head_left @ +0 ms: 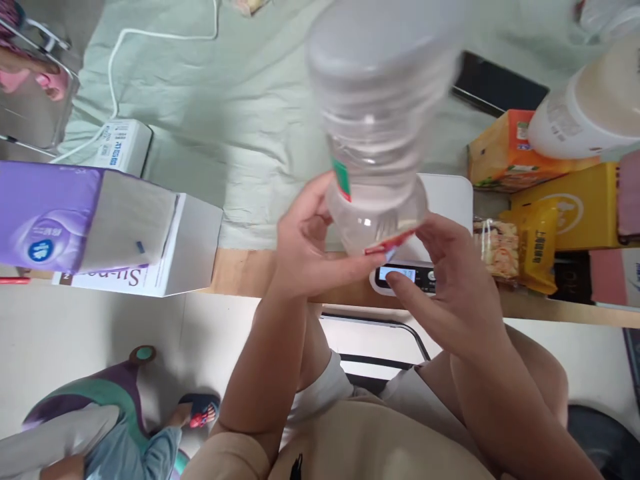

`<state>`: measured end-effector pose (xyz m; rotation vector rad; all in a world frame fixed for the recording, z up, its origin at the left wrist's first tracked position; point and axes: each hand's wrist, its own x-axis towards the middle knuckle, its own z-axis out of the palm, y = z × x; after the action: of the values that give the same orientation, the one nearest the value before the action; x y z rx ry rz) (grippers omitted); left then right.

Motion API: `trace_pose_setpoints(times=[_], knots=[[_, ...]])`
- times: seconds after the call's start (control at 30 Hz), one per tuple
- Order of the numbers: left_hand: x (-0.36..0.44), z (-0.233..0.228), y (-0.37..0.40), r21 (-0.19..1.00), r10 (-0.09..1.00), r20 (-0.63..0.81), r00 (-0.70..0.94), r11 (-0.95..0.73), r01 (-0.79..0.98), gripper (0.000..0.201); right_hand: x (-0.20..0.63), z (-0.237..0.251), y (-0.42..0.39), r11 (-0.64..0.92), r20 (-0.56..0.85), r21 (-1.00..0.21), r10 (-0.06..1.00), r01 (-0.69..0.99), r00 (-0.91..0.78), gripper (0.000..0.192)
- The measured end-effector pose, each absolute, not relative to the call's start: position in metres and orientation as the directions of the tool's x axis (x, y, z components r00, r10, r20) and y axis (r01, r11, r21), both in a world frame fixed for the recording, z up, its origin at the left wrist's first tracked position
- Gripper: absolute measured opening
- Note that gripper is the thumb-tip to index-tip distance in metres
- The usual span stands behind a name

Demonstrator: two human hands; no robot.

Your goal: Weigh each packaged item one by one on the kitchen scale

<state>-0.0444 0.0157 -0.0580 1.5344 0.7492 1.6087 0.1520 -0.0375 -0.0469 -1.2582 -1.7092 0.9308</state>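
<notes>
We see one clear plastic bottle (375, 127), held upside down above the near edge of the worktop (240, 267), over one white scale (445, 200). It looks nearly empty, so we judge it light, thin-walled, easily dented and somewhat slick; the firm neck end is the best hold. Two hands: the left hand (305, 247) has its fingers clamped on the neck end, the right hand (450, 280) touches the cap with fingers loosely apart.

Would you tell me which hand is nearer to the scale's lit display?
Right. The right hand has a fingertip at the display of the scale; the left hand grips the clear bottle above it.
</notes>
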Motion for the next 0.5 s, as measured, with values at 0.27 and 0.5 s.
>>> trace_pose_setpoints(times=[0.27, 0.5], knots=[[0.000, -0.060, 0.030, 0.827, 0.807, 0.546, 0.225, -0.476, -0.299, 0.069, 0.168, -0.054, -0.026, 0.246, 0.241, -0.960, 0.969, 0.130, -0.055, 0.076], [0.003, -0.079, 0.037, 0.897, 0.853, 0.435, 0.288, -0.438, -0.058, 0.066, 0.180, -0.068, 0.003, 0.272, 0.273, -0.949, 0.962, 0.162, -0.012, 0.074]])
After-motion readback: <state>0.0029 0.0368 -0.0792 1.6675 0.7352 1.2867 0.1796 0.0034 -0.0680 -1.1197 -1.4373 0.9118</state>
